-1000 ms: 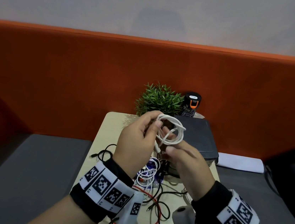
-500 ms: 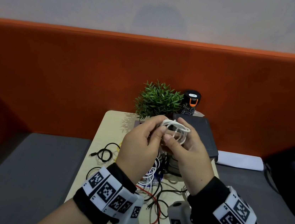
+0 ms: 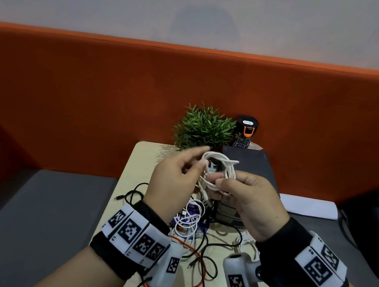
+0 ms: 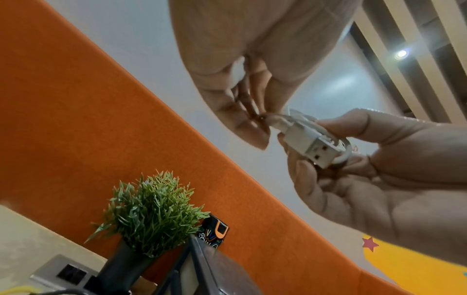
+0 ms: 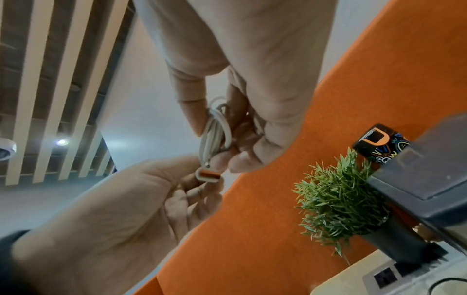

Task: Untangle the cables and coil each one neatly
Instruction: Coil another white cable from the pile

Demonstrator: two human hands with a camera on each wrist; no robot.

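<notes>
white cable (image 3: 218,173): light, limp, springy coil | right hand (image 3: 251,204) grips the bundled loops | left hand (image 3: 172,181) seemingly pinches the plug end | hold loops, not plugs

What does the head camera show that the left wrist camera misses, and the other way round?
Only the head view shows the tangled cables on the table: black, red and white. Only the left wrist view shows the white cable's USB plug. Both show the left hand and right hand holding the white coil, plus the plant.
</notes>
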